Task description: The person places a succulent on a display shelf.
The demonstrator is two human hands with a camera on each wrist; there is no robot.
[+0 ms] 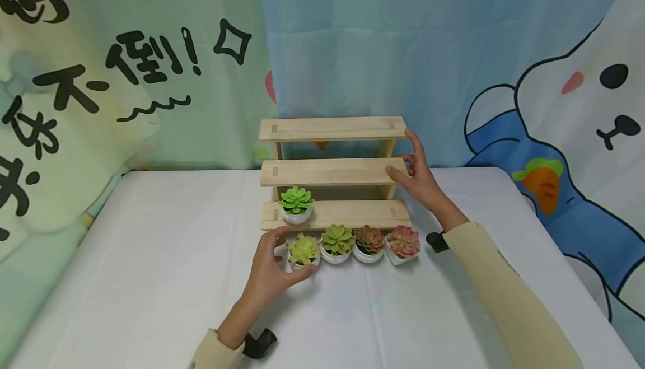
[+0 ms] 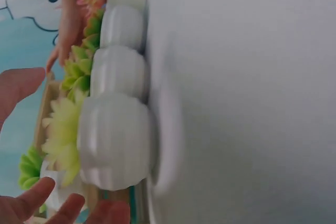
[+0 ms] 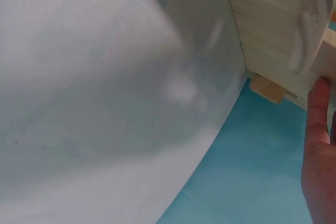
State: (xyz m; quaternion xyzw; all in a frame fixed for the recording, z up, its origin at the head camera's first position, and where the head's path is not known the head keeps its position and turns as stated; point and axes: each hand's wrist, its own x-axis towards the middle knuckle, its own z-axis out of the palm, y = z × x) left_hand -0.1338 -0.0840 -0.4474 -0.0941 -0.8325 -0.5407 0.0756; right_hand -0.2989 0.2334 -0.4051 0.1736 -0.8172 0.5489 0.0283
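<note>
A three-tier wooden plant stand (image 1: 327, 172) stands on the table. My right hand (image 1: 422, 181) grips its right side, thumb on the middle board and index finger reaching up to the top board's end. In front of the stand, my left hand (image 1: 272, 271) curves around a yellow-green succulent (image 1: 303, 250) in a white pot. In the left wrist view, space shows between the spread fingers and that pot (image 2: 116, 142). A bright green succulent (image 1: 296, 198) sits at the left end of the lowest board.
Right of the yellow-green plant, in a row on the white-covered table (image 1: 166, 279), stand a green succulent (image 1: 337, 238), a reddish-brown one (image 1: 370, 239) and a pink one (image 1: 403, 241) in a squarish pot. A printed curtain (image 1: 363, 50) hangs behind the stand.
</note>
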